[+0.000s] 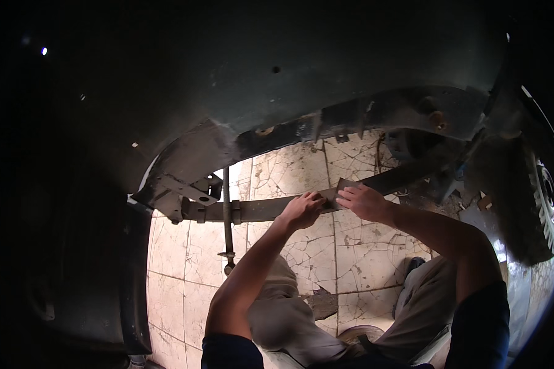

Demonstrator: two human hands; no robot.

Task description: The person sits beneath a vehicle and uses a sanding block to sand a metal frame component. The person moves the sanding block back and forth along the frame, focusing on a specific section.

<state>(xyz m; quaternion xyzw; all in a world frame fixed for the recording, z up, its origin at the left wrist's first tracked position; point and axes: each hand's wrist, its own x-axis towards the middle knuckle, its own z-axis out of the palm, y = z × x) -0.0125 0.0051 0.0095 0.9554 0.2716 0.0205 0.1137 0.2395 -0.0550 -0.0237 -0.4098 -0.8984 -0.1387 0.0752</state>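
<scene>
A long dark leaf spring [264,210] runs across the middle, below the vehicle body. My left hand [303,210] is closed over the spring near its middle, fingers curled on its top face. Just right of it, my right hand [364,202] grips a small flat brown piece [349,183], which looks like a folded sheet, against the spring. Its far corner sticks out past my fingers; the rest is hidden under the hand. The two hands are close together but apart.
Above hangs the dark body panel with its wheel arch [277,138]. A metal bracket [204,189] sits by the spring's left end. An upright rod [227,230] crosses the spring there. A toothed wheel-like part [546,200] stands far right. Cracked light tiles [289,169] cover the floor.
</scene>
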